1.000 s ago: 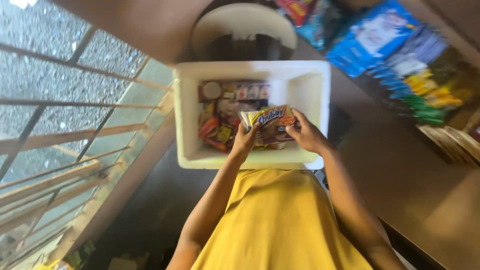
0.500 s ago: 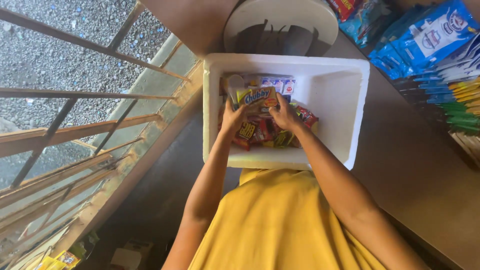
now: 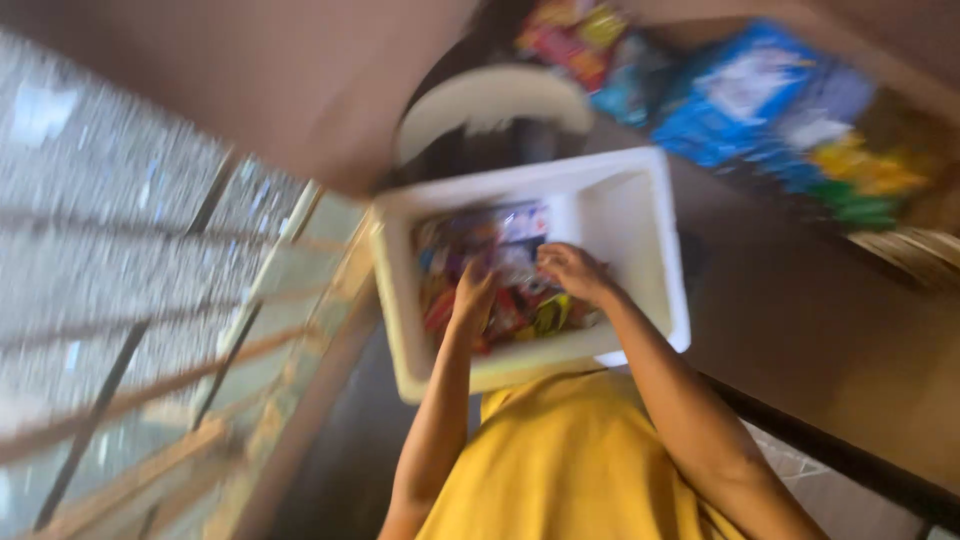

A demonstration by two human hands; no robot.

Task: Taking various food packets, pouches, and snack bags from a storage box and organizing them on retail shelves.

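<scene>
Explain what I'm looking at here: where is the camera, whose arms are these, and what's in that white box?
The picture comes from a camera worn on a person's head, looking down, so the yellow shirt and both arms belong to the wearer. It is blurred by head motion. Both hands reach into a white foam box that sits on a dark brown counter. The box holds a heap of colourful snack packets. The left hand rests on the packets on one side, and the right hand is on them nearer the middle. Whether either hand actually grips a packet is too blurred to tell. Beyond the box are a white chair back and more blue and yellow packages. To the left are railings over gravel.
</scene>
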